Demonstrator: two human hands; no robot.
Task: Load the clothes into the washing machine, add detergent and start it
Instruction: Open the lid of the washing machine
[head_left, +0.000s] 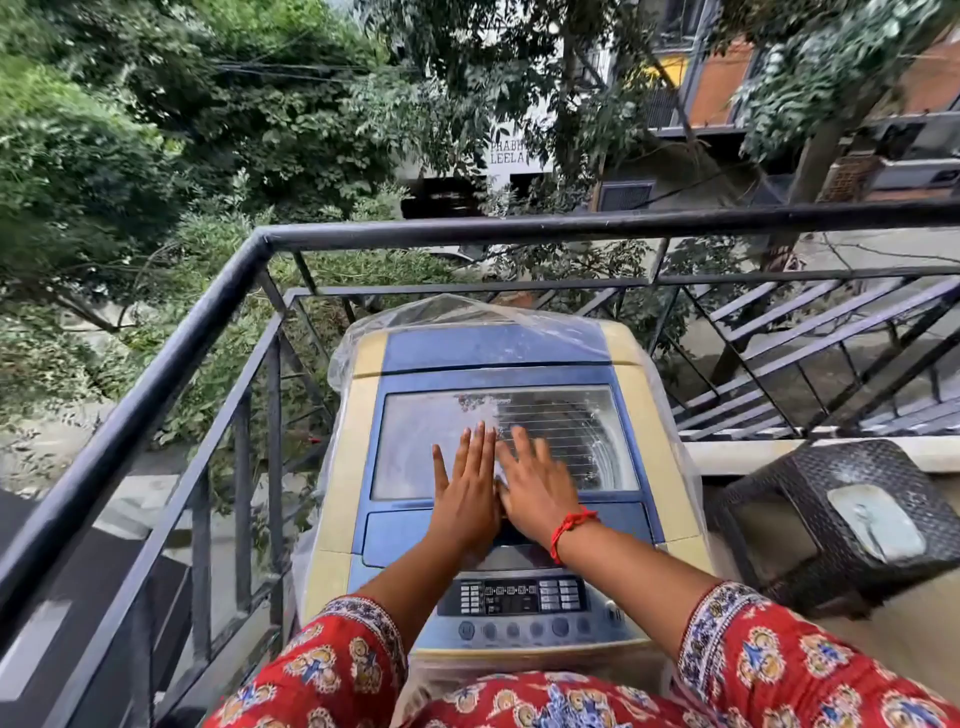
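The left hand lies flat with its fingers straight and together, palm down on the closed lid of the washing machine, grasping nothing. Just beside it, touching along the inner edge, the right hand also lies palm down with its fingers spread and relaxed, holding nothing; it is slightly blurred. A red thread bracelet circles the right wrist, and both forearms come out of red patterned sleeves.

The lid is a see-through panel in a blue frame, and both hands rest on its near half. Nearer the person than the lid, on the machine's front edge, sits the control panel with a small display and a row of round buttons below it. The machine is a top-loader with a cream body and blue top, and a clear plastic cover is draped over its far end and down its sides.

The machine stands in the corner of a balcony, with a black metal railing to its left and beyond its far end. To the right of the machine stands a dark woven stool. Beyond the railing are trees and buildings.
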